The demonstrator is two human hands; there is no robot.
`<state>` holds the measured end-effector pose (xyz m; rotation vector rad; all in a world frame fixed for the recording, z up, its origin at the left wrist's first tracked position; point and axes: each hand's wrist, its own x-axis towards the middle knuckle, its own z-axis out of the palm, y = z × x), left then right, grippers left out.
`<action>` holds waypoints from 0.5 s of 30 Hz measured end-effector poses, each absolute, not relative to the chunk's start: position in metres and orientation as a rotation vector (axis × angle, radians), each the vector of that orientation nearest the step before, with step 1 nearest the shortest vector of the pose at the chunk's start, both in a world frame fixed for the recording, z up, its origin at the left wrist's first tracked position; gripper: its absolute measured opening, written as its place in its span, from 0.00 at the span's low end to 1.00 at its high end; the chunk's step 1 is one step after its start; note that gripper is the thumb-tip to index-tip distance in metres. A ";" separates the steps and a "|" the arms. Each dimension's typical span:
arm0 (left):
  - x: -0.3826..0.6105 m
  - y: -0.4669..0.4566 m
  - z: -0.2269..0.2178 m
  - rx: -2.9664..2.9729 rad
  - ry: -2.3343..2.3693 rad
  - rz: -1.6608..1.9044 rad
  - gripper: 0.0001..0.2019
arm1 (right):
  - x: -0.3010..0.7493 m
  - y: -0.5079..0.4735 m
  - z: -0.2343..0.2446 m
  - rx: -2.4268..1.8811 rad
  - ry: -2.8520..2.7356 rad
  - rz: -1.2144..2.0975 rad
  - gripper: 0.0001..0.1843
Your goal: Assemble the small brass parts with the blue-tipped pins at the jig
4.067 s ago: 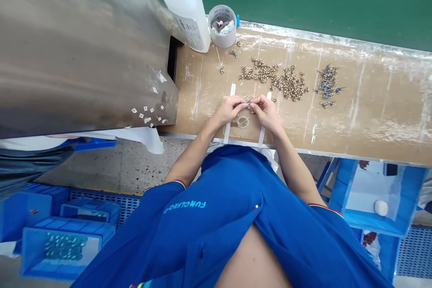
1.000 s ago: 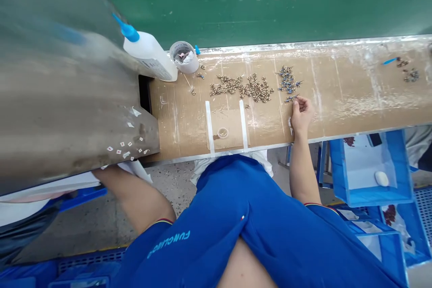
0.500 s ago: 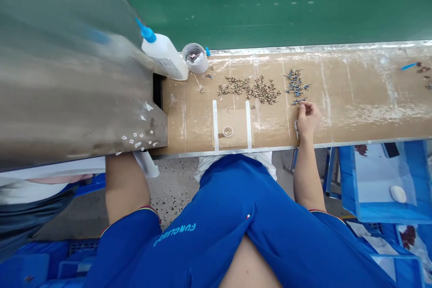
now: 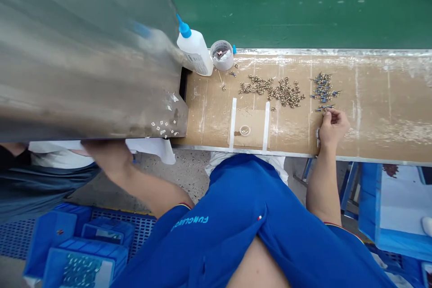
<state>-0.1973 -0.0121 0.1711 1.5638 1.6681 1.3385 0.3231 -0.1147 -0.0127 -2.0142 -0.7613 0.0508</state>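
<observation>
My right hand (image 4: 332, 128) rests on the tan cardboard-covered bench (image 4: 378, 99), its fingers pinched together just below a short row of blue-tipped metal parts (image 4: 326, 108). Whether they grip one cannot be seen. Above that row lies a loose pile of similar blue-tipped parts (image 4: 324, 87). To the left is a scattered heap of small brass fittings (image 4: 272, 92). My left hand (image 4: 108, 149) is far off at the lower edge of a grey metal sheet (image 4: 84, 54), its fingers hidden behind the sheet.
A glue bottle with a blue nozzle (image 4: 195, 49) and a round plastic tub of scraps (image 4: 222, 55) stand at the bench's back edge. Two white tape strips (image 4: 232, 123) frame a small round dish (image 4: 245, 130). A green panel (image 4: 303, 4) backs the bench; blue crates (image 4: 83, 261) sit below.
My left arm has swung out to the left, up to the metal sheet's lower edge. My right hand stays by the blue-tipped parts, while the whole view has shifted as my head turned.
</observation>
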 end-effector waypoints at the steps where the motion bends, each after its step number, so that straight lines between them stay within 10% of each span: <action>1: -0.202 -0.019 0.168 1.443 1.696 1.509 0.16 | 0.323 -0.115 -0.013 -2.020 -0.764 0.045 0.15; 8: -0.215 -0.076 0.177 1.210 1.569 1.785 0.15 | 0.324 -0.114 -0.012 -2.012 -0.776 0.044 0.12; 15: -0.163 -0.063 0.158 1.327 0.945 0.961 0.11 | 0.319 -0.113 -0.001 -2.042 -0.728 0.094 0.06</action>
